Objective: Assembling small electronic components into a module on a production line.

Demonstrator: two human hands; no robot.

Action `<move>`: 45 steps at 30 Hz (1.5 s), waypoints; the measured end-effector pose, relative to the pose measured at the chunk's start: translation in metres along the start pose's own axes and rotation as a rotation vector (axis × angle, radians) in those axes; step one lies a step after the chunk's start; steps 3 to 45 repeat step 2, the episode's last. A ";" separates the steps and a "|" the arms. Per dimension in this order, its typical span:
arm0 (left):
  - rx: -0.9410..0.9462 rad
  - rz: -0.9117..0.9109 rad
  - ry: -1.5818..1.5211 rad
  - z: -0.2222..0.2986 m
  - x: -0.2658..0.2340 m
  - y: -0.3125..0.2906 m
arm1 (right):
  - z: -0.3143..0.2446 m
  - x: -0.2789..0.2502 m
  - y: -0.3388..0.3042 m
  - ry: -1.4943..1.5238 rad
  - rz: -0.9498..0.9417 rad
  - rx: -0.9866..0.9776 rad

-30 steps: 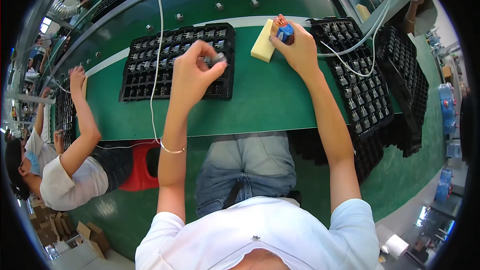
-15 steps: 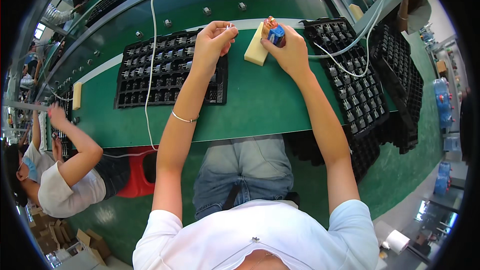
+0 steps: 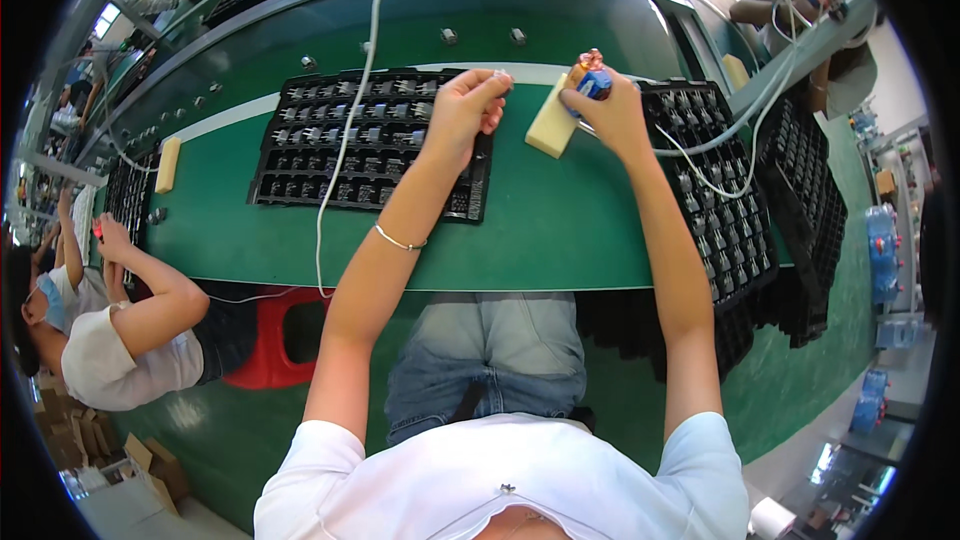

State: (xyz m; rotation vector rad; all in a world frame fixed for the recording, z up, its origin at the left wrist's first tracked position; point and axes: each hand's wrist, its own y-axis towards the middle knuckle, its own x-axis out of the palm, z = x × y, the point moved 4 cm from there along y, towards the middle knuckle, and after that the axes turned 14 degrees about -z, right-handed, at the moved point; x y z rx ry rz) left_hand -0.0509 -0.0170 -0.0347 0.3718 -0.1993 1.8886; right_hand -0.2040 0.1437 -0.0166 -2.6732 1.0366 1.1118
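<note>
My left hand is raised over the right end of a black compartment tray, thumb and fingers pinched on a small pale metallic part. The part's exact kind is too small to make out. To the right, my right hand grips a blue object with a copper-coloured end; its lower portion is hidden by the fingers. Close beside that hand, a cream foam block lies tilted on the green bench. Rows of small metal-and-black components fill much of the tray.
Another loaded black tray lies under my right forearm, with stacked trays beyond it. A white cable hangs across the left tray. Small components sit along the far strip. A co-worker sits at left near a red stool.
The whole view has shifted, so bench and trays appear further right and slightly lower. Both hands keep their grips; the left fingers look more tightly closed. The co-worker's raised hand has moved.
</note>
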 end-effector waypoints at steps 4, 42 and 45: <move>0.013 0.012 0.078 0.002 0.003 -0.002 | -0.002 0.003 0.027 0.016 0.085 -0.068; 0.013 0.012 0.078 0.002 0.003 -0.002 | -0.002 0.003 0.027 0.016 0.085 -0.068; 0.013 0.012 0.078 0.002 0.003 -0.002 | -0.002 0.003 0.027 0.016 0.085 -0.068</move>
